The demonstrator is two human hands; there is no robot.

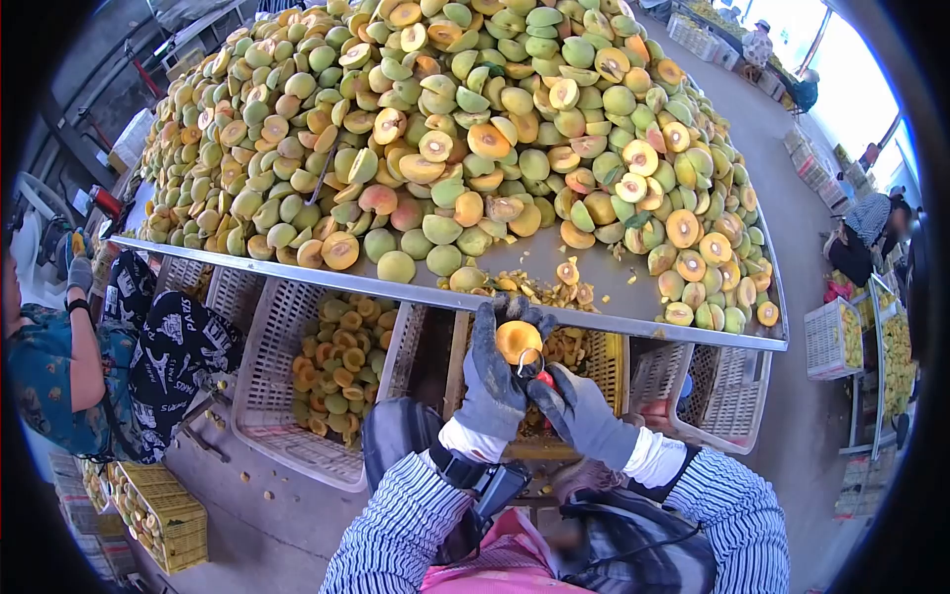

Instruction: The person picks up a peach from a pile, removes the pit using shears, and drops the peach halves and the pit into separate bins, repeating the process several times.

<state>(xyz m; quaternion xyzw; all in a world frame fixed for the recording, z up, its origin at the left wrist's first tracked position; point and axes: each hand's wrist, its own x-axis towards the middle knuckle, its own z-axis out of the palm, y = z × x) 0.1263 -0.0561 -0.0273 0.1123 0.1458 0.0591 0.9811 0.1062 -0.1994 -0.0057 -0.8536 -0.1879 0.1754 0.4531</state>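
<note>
My left hand, in a grey glove with dark, dirty fingers, holds a halved orange-yellow fruit, its hollow cut face turned up. A red-handled tool with a metal loop is in my right hand, also gloved; the loop lies at the lower edge of the fruit half. Both hands are close together just below the metal rim of the sorting table. A large heap of whole and halved green-yellow fruit covers the table, with small scraps near its edge.
Below the table edge stand a white crate of fruit halves, a yellow crate and a pale crate. A seated person is at the left. More workers and crates are at the right. A yellow crate stands lower left.
</note>
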